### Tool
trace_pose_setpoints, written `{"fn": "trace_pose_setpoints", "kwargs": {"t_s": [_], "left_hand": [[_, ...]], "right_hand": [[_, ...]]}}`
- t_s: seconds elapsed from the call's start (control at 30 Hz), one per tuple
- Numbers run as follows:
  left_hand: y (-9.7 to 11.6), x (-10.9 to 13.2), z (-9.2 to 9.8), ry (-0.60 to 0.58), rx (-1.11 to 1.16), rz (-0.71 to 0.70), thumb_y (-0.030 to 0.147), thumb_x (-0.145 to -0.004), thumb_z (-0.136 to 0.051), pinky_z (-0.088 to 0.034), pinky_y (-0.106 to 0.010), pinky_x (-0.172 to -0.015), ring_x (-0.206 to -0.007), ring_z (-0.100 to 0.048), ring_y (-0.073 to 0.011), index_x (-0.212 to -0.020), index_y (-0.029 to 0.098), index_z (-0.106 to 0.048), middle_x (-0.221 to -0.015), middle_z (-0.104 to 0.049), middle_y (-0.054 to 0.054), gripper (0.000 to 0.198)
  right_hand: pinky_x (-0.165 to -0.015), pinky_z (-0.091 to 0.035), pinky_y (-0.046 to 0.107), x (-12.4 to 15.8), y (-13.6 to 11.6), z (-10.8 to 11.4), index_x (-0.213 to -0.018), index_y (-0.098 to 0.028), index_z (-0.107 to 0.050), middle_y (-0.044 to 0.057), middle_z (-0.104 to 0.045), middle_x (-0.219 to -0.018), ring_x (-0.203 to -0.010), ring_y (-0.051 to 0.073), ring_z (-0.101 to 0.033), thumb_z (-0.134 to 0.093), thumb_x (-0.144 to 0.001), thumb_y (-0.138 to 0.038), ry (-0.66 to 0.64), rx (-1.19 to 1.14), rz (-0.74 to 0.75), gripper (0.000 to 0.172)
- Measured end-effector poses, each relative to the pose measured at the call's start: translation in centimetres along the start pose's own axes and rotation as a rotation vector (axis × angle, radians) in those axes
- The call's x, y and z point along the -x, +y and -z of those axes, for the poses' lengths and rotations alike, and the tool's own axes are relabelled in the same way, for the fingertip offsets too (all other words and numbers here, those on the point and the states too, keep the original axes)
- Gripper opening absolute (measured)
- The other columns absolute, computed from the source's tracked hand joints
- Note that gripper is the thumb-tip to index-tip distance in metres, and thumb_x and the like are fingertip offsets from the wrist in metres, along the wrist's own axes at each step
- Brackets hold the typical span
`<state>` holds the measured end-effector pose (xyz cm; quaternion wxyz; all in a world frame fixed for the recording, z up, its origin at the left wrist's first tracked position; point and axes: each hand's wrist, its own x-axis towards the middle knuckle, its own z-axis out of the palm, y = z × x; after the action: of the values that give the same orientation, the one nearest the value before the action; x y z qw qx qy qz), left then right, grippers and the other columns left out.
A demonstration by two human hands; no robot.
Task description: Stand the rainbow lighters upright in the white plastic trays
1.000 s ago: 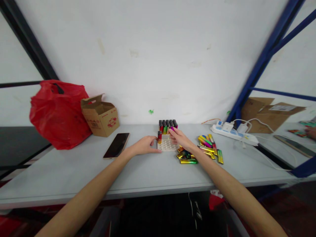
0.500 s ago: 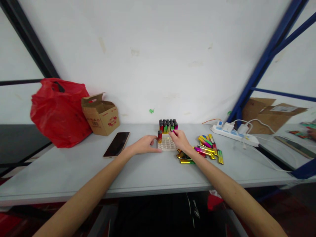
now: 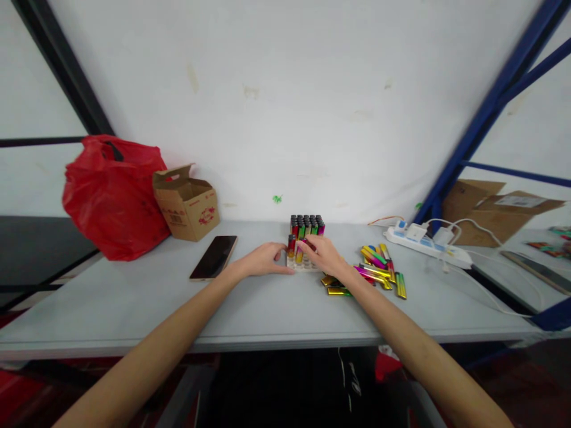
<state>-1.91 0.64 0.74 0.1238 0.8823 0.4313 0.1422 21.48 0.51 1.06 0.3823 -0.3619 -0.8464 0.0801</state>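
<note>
Right hand [image 3: 325,254]: we are keeping the grip narrow, pinching a magenta-and-gold lighter [image 3: 299,254] upright between thumb and fingers.
Loose lighters [image 3: 379,272]: we are leaving these lying in a jumbled heap on the desk [image 3: 267,315], to the right.
Left hand [image 3: 263,260]: we are curving thumb and fingers widely around the left edge of the pale tray [image 3: 307,267]; whether we are clamping it, we cannot tell.
Lighter's shift: half a second ago we are holding its purple end over the tray's right part; now we are holding it farther left, just beside the dark-red lighter [image 3: 291,245].
Lighter's foot: it is meeting the tray or hanging just above it; this is too small to tell.
Front pair: with this shift we are bringing a second lighter alongside the one already standing, and cells are showing in front of both.
Rear block [image 3: 307,224]: dark-topped lighters are standing in close rows beyond the tray, looking unchanged, and we are not touching them.
</note>
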Motion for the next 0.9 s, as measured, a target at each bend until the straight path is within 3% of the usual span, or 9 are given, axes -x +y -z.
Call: {"fn": "trace_pose_setpoints", "kwargs": {"t_s": [0.13, 0.37, 0.6, 0.9], "left_hand": [[-0.1, 0.0, -0.1, 0.007, 0.000, -0.004, 0.084, -0.070, -0.063, -0.037, -0.029, -0.063, -0.071, -0.056, -0.0206, -0.102, 0.016, -0.064, -0.082, -0.063, -0.004, 0.075], [0.0, 0.0, -0.1, 0.013, 0.012, -0.011, 0.081, -0.070, -0.065, -0.038, -0.029, -0.063, -0.071, -0.056, -0.0199, -0.099, 0.016, -0.064, -0.082, -0.062, -0.003, 0.071], [-0.2, 0.0, -0.2, 0.012, 0.015, -0.016, 0.081, -0.071, -0.066, -0.040, -0.030, -0.066, -0.074, -0.057, -0.0211, -0.103, 0.016, -0.065, -0.083, -0.063, -0.004, 0.073], [0.3, 0.0, 0.1, 0.010, 0.028, 0.000, 0.079, -0.070, -0.066, -0.039, -0.030, -0.063, -0.072, -0.058, -0.0217, -0.100, 0.016, -0.064, -0.083, -0.063, -0.004, 0.070]], "right_hand": [[-0.061, -0.034, 0.025, 0.1, -0.2, -0.1, -0.070, -0.020, -0.048, -0.002, -0.059, -0.062, -0.057, 0.012, -0.052, -0.046, -0.104, -0.044, -0.088, -0.032, -0.085, 0.042], [-0.064, -0.039, 0.023, 0.0, 0.0, -0.6, -0.087, -0.018, -0.059, 0.001, -0.069, -0.075, -0.067, 0.014, -0.062, -0.049, -0.105, -0.036, -0.203, -0.031, -0.073, 0.027], [-0.073, -0.042, 0.025, -0.1, -0.7, -0.5, -0.099, -0.016, -0.059, 0.009, -0.072, -0.094, -0.084, 0.018, -0.066, -0.045, -0.107, -0.038, -0.269, 0.251, 0.008, 0.027], [-0.071, -0.039, 0.028, -0.5, -1.9, -0.7, -0.102, -0.015, -0.062, 0.012, -0.073, -0.095, -0.085, 0.021, -0.068, -0.040, -0.107, -0.046, -0.310, 0.460, -0.010, 0.038]]}}
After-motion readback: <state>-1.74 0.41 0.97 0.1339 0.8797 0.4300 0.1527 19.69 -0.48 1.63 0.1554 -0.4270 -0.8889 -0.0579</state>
